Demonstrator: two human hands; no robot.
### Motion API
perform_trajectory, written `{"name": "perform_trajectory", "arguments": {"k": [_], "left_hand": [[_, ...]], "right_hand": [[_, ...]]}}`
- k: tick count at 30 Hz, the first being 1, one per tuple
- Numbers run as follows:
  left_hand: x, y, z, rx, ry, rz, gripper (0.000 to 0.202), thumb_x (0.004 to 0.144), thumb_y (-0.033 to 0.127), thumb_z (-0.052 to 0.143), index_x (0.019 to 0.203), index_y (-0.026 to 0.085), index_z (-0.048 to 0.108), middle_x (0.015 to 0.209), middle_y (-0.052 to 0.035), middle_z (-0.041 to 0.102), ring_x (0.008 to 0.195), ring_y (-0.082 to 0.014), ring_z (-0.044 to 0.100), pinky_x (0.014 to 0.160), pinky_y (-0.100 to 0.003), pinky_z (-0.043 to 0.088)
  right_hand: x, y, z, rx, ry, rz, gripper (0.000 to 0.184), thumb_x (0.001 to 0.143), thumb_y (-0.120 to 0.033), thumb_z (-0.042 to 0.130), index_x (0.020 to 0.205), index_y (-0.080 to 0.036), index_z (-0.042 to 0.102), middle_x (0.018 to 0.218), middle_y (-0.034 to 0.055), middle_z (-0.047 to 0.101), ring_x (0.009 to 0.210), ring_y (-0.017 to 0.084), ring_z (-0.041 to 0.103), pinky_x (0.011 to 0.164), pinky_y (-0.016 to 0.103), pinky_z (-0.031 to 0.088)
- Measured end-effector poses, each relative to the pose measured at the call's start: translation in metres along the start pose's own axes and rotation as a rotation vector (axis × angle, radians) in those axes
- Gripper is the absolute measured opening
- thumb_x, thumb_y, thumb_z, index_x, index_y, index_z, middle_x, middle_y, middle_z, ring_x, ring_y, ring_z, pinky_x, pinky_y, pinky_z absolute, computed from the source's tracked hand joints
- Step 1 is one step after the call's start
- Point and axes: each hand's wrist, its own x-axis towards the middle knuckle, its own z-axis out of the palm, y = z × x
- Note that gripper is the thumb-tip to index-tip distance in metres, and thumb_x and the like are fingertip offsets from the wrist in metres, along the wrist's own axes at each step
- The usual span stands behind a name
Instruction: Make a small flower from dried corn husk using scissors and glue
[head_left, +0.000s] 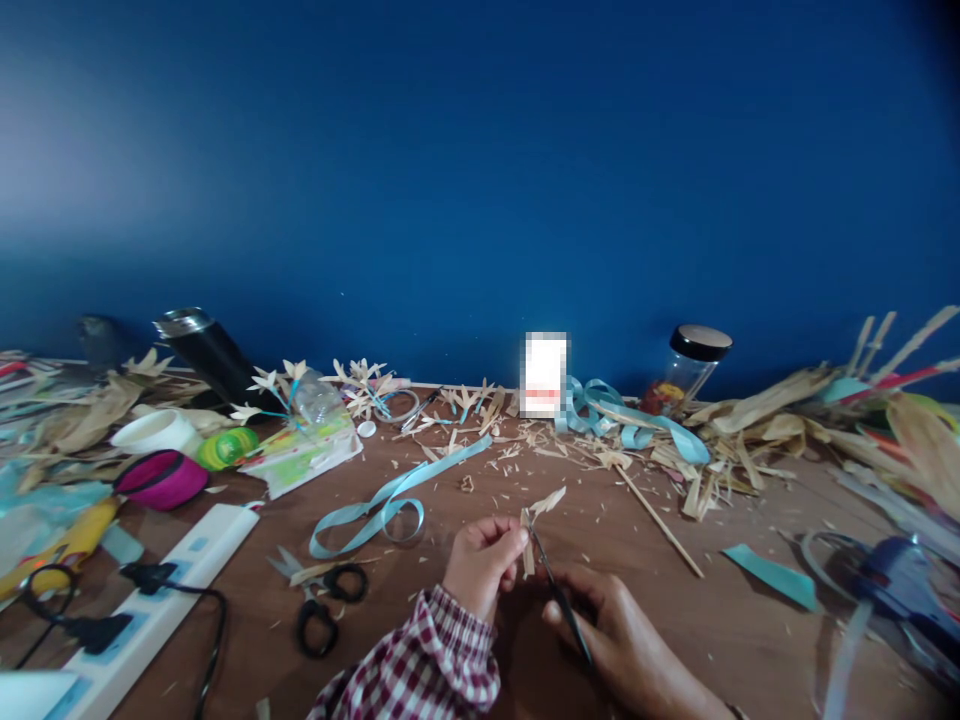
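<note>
A person works at a brown wooden desk [652, 540]. The left hand [484, 555], below a maroon-and-white checked cuff [450, 640], pinches a narrow, pale tan strip of dried plant husk [528, 562] between thumb and fingers, to the right of the black-handled metal scissors [308, 594]. The right hand [607, 620], farther right of the scissors, grasps a slim, dark metal tool [556, 590], its tip at the strip's upper part; whether that tip is parted or closed cannot be told.

The hold looks delicate. Squeezed or pulled too hard, the dry strip could split along its length. A slip of the tool, so near the pinching thumb, could nick the skin, and a loosened pinch could drop the piece among the pale scraps [510, 455] strewn beyond the scissors and to their right.

The strip's long axis runs from the person toward the blue wall [480, 200], nearly upright in view. Its lower end points back at the person; at the far end, a pale leaf-shaped tip [549, 503], apparently part of the same piece, angles away to the right, away from the scissors.
</note>
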Motion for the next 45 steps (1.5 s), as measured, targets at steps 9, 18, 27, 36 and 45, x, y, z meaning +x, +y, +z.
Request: {"name": "perform_trajectory", "arguments": {"k": [9, 18, 27, 36, 45], "left_hand": [[0.0013, -0.001, 0.0003, -0.032, -0.012, 0.01, 0.035, 0.051, 0.042, 0.075, 0.061, 0.013, 0.058, 0.035, 0.0089, 0.039, 0.031, -0.002, 0.028, 0.032, -0.015, 0.019], [0.0024, -0.0027, -0.0009, -0.042, -0.004, 0.001, 0.033, 0.052, 0.04, 0.075, 0.06, 0.012, 0.058, 0.035, 0.0092, 0.038, 0.031, -0.0017, 0.028, 0.032, -0.014, 0.018], [0.0013, -0.0031, -0.0002, -0.067, 0.004, 0.004, 0.034, 0.052, 0.04, 0.075, 0.061, 0.012, 0.059, 0.034, 0.0091, 0.038, 0.031, -0.0016, 0.027, 0.032, -0.014, 0.018], [0.0015, -0.0008, 0.0011, -0.082, 0.01, 0.0, 0.032, 0.052, 0.039, 0.075, 0.06, 0.012, 0.06, 0.037, 0.0063, 0.045, 0.031, -0.0012, 0.029, 0.032, -0.014, 0.016], [0.0011, 0.0003, -0.0002, -0.044, 0.01, 0.012, 0.033, 0.053, 0.04, 0.075, 0.06, 0.012, 0.059, 0.042, 0.0048, 0.048, 0.032, -0.0011, 0.031, 0.032, -0.014, 0.018]], "right_hand": [[-0.0004, 0.0015, -0.0003, -0.017, -0.005, -0.003, 0.039, 0.08, -0.043, 0.053, 0.105, -0.016, 0.064, 0.077, 0.0055, 0.066, 0.069, 0.019, 0.057, 0.064, 0.025, 0.046], [0.0, 0.0038, 0.0003, -0.002, -0.001, -0.009, 0.033, 0.08, -0.039, 0.055, 0.103, -0.017, 0.065, 0.078, 0.0043, 0.065, 0.069, 0.018, 0.056, 0.063, 0.024, 0.044], [-0.0011, 0.0064, 0.0013, 0.025, -0.001, 0.025, 0.027, 0.079, -0.031, 0.059, 0.102, -0.018, 0.065, 0.077, 0.0017, 0.063, 0.069, 0.016, 0.054, 0.059, 0.021, 0.041], [-0.0006, 0.0078, 0.0028, 0.026, 0.015, 0.075, 0.025, 0.08, -0.033, 0.056, 0.099, -0.018, 0.065, 0.073, 0.0006, 0.061, 0.062, 0.013, 0.051, 0.055, 0.02, 0.039], [0.002, 0.0054, -0.0015, 0.086, 0.145, 0.05, 0.032, 0.078, -0.035, 0.059, 0.104, -0.017, 0.062, 0.083, 0.0046, 0.067, 0.073, 0.018, 0.058, 0.065, 0.025, 0.045]]}}
